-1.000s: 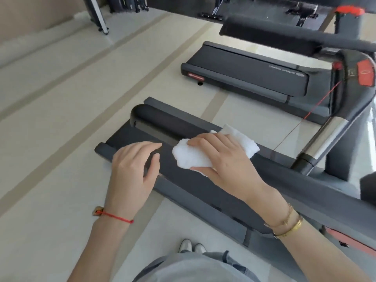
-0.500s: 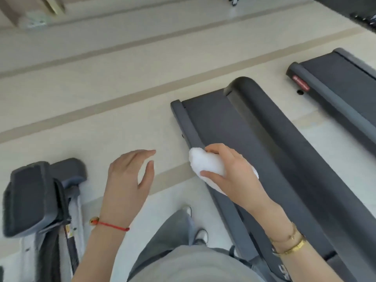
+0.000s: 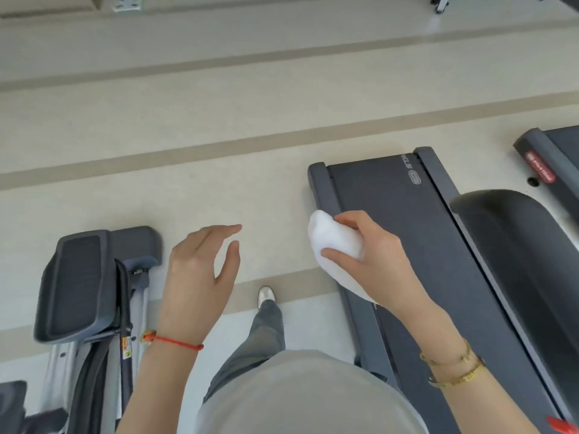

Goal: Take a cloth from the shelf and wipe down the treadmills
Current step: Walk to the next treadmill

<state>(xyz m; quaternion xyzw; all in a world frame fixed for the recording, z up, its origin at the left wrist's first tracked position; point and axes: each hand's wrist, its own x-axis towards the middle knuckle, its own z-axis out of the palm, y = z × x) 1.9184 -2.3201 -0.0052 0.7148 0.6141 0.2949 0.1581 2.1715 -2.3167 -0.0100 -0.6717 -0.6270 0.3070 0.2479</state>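
Cloth: white, bunched into a soft wad, held over the left side rail of the nearest treadmill, near its rear end; a tail trailing down under the wrist.
Right hand: closed around the cloth, thumb pressing its near side, fingers curled over the top; palm turned down and leftward, wrist bent; two gold bangles on the forearm.
Left hand: empty, fingers together and lightly curved, thumb apart; hanging in the air above the floor, touching nothing; red string bracelet at the wrist.
Treadmill: dark belt with grey side rails, rear end pointing away, pale logo near the belt's end; a thick black padded handrail across its right side.
Second treadmill: only a corner at the right edge, red label on the end cap.
Other machine: at lower left, well apart from the cloth, grey footplate with a dark tread pad on a silver frame.
Floor: pale beige, crossed by darker tan stripes.
Body: grey top at the bottom edge, one grey trouser leg and a light shoe stepping onto a stripe between the hands.
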